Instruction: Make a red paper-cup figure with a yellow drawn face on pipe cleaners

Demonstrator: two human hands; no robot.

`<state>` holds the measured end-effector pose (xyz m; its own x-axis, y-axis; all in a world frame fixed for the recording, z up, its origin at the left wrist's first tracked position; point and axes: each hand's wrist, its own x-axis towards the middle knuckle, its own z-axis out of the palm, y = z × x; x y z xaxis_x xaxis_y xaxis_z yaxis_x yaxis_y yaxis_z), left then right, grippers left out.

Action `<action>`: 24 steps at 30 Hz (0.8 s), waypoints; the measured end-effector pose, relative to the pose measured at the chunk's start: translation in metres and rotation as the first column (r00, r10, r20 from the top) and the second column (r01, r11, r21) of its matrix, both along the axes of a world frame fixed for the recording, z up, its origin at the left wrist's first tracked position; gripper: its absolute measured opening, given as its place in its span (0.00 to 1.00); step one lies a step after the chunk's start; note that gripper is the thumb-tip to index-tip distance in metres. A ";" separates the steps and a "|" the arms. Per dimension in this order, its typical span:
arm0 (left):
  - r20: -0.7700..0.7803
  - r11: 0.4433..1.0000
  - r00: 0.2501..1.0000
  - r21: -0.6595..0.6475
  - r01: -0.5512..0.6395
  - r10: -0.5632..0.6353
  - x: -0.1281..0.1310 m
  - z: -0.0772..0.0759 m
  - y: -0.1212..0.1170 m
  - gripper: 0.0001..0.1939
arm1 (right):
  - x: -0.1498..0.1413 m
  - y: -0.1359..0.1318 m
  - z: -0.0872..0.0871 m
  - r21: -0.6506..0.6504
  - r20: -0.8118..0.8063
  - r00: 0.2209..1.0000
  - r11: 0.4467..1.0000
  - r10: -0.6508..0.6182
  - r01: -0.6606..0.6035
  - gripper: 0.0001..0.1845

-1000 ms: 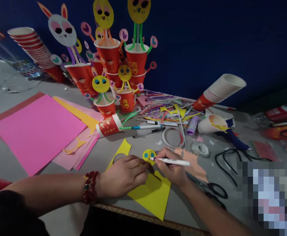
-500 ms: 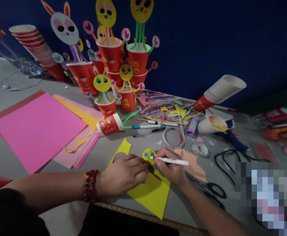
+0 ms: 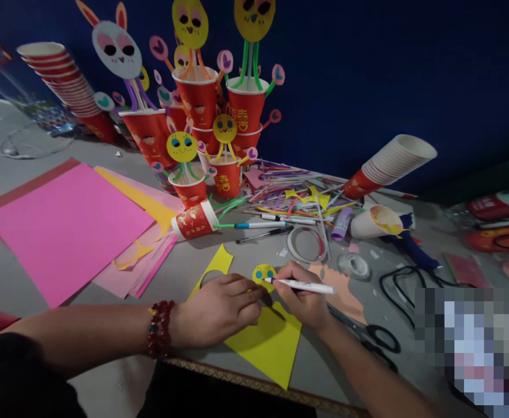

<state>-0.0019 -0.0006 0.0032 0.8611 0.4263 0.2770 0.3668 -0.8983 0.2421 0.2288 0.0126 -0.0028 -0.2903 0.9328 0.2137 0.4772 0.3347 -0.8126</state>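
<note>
Apparently we're at the marking step: right hand (image 3: 304, 299), closed around a white marker (image 3: 310, 286), has its purple tip at the small yellow disc (image 3: 260, 270) with blue eyes. Left hand (image 3: 219, 310) lies palm down, fingers loosely bent, partly open, fingertips by the disc's lower edge; we can't tell if they pinch it. We judge the stroke calls for a steady disc and light tip. Yellow sheet (image 3: 271, 354) lies below the hands, scissors (image 3: 383, 338) right, red cup (image 3: 194, 220) beyond.
</note>
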 end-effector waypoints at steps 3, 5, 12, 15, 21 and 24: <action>-0.005 1.000 1.000 -0.003 0.001 -0.001 0.000 0.000 0.000 0.09 | 0.000 0.000 0.000 0.013 0.018 1.000 1.000 0.002 -0.002 0.09; 0.002 1.000 1.000 -0.002 0.001 -0.001 0.000 0.000 0.000 0.09 | 0.000 0.000 0.000 0.013 0.025 1.000 1.000 0.007 -0.007 0.09; 0.009 1.000 1.000 -0.001 -0.001 0.001 0.000 0.002 0.000 0.07 | 0.000 0.001 0.001 0.015 0.041 0.999 1.000 0.019 -0.020 0.10; 0.004 1.000 1.000 0.000 0.001 -0.001 0.000 0.003 0.000 0.08 | 0.000 0.001 0.001 0.008 0.035 0.999 1.000 0.019 -0.019 0.10; 0.012 1.000 1.000 0.006 -0.003 0.003 0.000 0.000 0.000 0.09 | -0.001 0.002 0.000 0.007 0.032 0.999 1.000 0.013 -0.013 0.10; 0.014 1.000 1.000 0.005 0.001 -0.001 0.000 -0.001 0.000 0.09 | -0.001 0.001 0.001 0.006 0.031 1.000 1.000 0.007 -0.007 0.10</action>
